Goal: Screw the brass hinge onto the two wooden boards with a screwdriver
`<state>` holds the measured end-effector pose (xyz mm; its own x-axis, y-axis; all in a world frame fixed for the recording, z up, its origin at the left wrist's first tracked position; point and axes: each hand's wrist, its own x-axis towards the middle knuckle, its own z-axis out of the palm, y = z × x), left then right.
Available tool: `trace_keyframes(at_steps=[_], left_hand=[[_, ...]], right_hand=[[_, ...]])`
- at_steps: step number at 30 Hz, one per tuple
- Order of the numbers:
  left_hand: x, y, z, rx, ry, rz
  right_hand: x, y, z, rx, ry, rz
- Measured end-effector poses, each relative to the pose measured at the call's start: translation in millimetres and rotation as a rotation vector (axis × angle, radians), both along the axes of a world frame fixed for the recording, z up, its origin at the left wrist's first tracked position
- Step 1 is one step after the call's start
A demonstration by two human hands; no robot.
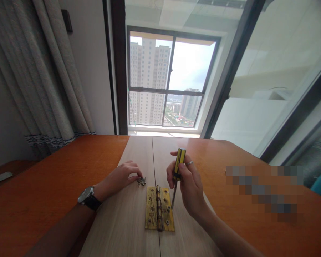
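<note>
My right hand [188,178] is closed around the yellow-and-black handle of a screwdriver [180,160]. Its shaft points down, with the tip by the right leaf of a brass hinge [151,207]. The hinge lies opened flat, its knuckle along the seam between two pale boards. A screw head [167,222] shows in the right leaf's lower hole, and another seems to stand in the hole above, near the tip. To the left, my left hand [125,175] has its fingertips pinched together at a small pile of screws [142,182]; which screw they grip is partly hidden.
Under the hinge, the pale wood boards [117,221] lie on an orange-brown table [56,185]. A blurred-out patch [267,192] covers part of the table's right side. Beyond the far edge are a window [173,78] and a dark door frame [119,71]; a grey curtain [50,71] hangs left.
</note>
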<state>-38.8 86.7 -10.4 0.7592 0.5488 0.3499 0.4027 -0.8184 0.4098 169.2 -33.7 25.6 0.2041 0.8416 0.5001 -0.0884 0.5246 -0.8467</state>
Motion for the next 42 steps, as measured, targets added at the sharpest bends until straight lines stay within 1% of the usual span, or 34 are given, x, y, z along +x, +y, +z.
trace_keyframes(at_steps=[12,19,30,42], left_hand=[[-3.0,2.5,-3.4,-0.001,-0.017,-0.005],[-7.4,8.8,-4.8,-0.024,-0.024,-0.071],[-3.0,-3.9,-0.3,-0.004,-0.024,-0.05],[-0.7,-5.6,-1.5,0.008,0.014,-0.052]], right_hand=[[0.2,-1.4,-1.5,-0.016,-0.006,0.017],[2.1,0.0,-1.9,-0.022,-0.004,0.024],[0.5,-1.0,-2.9,-0.026,-0.016,0.02],[-1.0,-2.3,-0.4,-0.031,-0.03,0.002]])
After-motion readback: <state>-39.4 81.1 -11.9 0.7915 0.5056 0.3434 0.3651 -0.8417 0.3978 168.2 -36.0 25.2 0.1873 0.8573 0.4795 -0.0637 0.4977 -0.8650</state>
